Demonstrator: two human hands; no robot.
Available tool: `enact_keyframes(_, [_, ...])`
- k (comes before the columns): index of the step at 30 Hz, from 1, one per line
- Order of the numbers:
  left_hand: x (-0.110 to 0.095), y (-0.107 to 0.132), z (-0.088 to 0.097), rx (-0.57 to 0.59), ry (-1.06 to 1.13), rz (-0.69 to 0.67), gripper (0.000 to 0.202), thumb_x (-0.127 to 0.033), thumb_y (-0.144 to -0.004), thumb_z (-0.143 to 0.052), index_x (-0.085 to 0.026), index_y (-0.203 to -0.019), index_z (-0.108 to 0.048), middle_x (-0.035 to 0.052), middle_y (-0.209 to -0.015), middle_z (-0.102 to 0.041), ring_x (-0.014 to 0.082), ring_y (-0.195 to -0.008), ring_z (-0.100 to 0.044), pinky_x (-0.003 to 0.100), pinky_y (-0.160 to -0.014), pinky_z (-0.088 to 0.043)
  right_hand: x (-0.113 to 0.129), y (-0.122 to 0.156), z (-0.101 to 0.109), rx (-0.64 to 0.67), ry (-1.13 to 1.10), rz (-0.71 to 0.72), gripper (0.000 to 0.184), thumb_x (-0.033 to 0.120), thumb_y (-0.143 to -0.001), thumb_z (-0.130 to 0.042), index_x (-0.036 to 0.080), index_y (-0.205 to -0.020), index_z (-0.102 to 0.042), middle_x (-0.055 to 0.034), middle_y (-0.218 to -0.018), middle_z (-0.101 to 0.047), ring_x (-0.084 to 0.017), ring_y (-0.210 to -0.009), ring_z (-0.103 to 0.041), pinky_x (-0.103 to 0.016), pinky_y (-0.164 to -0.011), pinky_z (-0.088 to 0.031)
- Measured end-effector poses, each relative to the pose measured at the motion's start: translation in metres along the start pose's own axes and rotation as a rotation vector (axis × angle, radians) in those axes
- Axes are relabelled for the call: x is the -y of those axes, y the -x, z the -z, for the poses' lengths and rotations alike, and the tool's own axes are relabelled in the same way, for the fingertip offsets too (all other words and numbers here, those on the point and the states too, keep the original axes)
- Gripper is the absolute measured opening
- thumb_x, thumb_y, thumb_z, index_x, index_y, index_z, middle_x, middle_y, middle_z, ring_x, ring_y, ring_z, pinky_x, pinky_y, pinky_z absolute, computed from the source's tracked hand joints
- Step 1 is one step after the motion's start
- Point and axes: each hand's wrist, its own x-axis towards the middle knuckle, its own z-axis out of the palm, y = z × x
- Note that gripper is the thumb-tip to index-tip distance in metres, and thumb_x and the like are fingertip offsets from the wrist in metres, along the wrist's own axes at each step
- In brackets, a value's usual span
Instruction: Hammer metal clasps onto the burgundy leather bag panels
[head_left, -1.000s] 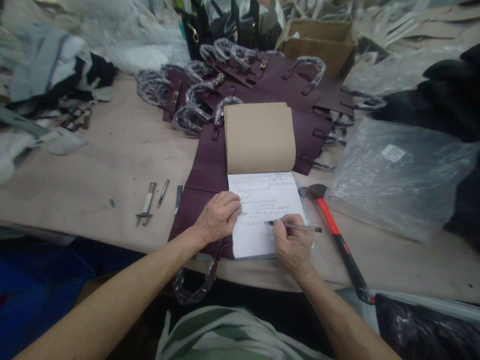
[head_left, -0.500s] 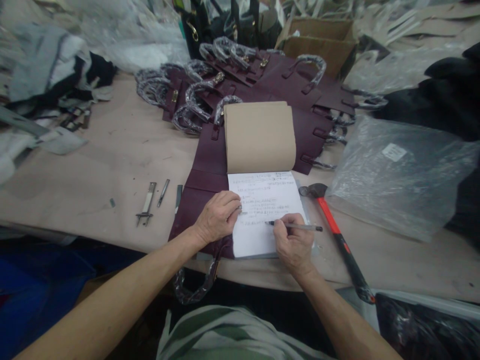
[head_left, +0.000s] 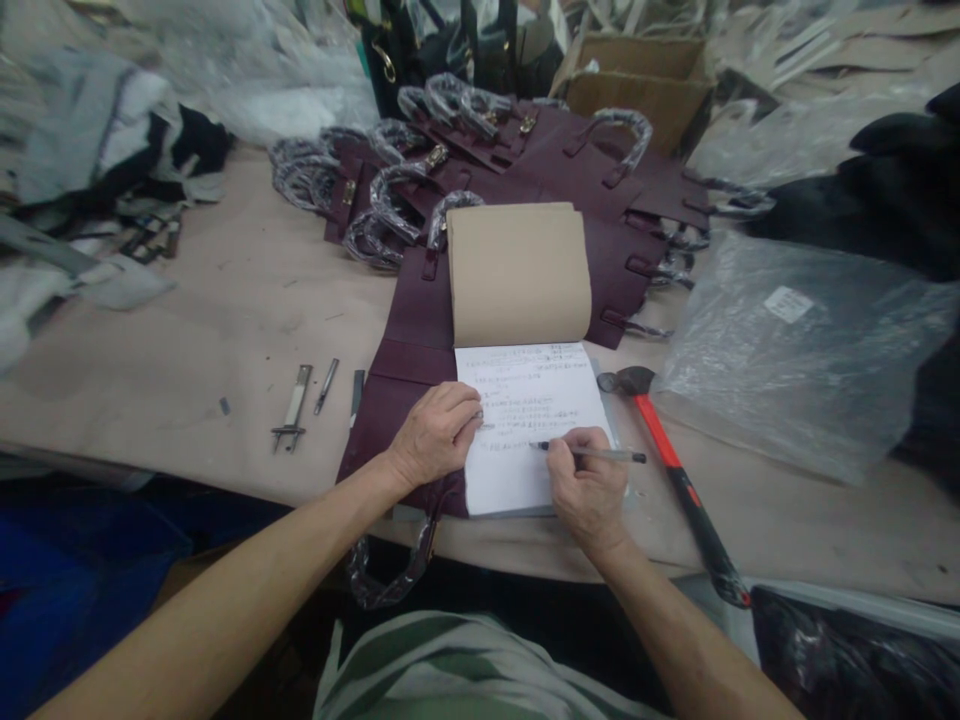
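Note:
An open notebook (head_left: 525, 490) lies on a dark maroon leather piece (head_left: 409, 360), its tan cover (head_left: 517, 275) flipped up and its white page partly filled with handwriting. My right hand (head_left: 589, 480) grips a pen (head_left: 611, 455), the tip touching the page at the lowest written line. Curled fingers of my left hand (head_left: 439, 430) rest on the page's left edge; something small and shiny shows at the fingertips, too small to name. Below that hand, a plastic-wrapped handle (head_left: 390, 575) hangs over the table edge.
Right of the notebook lies a hammer (head_left: 675, 470) beside a clear plastic bag (head_left: 810, 350). On the left are a metal divider-like tool (head_left: 292, 408) and a thin metal tool (head_left: 327, 385). Maroon bag parts (head_left: 517, 160) with wrapped handles pile up behind, near a cardboard box (head_left: 637, 85).
The pen tip stays at almost the same spot on the written line. Both hands and the notebook hold their places.

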Motion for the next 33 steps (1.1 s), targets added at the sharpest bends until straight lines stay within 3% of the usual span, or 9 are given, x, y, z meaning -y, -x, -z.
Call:
enact_keyframes(16, [0.0016, 0.0015, -0.0010, 0.002, 0.008, 0.005, 0.009, -0.013, -0.091, -0.055, -0.017, -0.093, -0.062, 0.0096, -0.104, -0.066, 0.0241, -0.101, -0.059, 0.040, -0.087, -0.050, -0.0008, 0.0006, -0.0019, -0.018, 0.008, -0.033, 0.019, 0.029, -0.089, -0.055, 0.021, -0.072, -0.051, 0.0047, -0.056, -0.050, -0.010, -0.044, -0.045, -0.024, -0.047, -0.037])
enact_keyframes(33, [0.0008, 0.0014, -0.0010, 0.000, 0.001, 0.002, 0.008, -0.012, -0.089, -0.057, -0.016, -0.093, -0.063, 0.0098, -0.103, -0.066, 0.0244, -0.100, -0.059, 0.040, -0.087, -0.051, -0.0024, 0.0018, -0.0008, -0.017, -0.001, 0.032, 0.017, 0.024, -0.089, -0.056, 0.020, -0.073, -0.052, 0.0049, -0.060, -0.051, -0.009, -0.047, -0.048, -0.022, -0.049, -0.038])
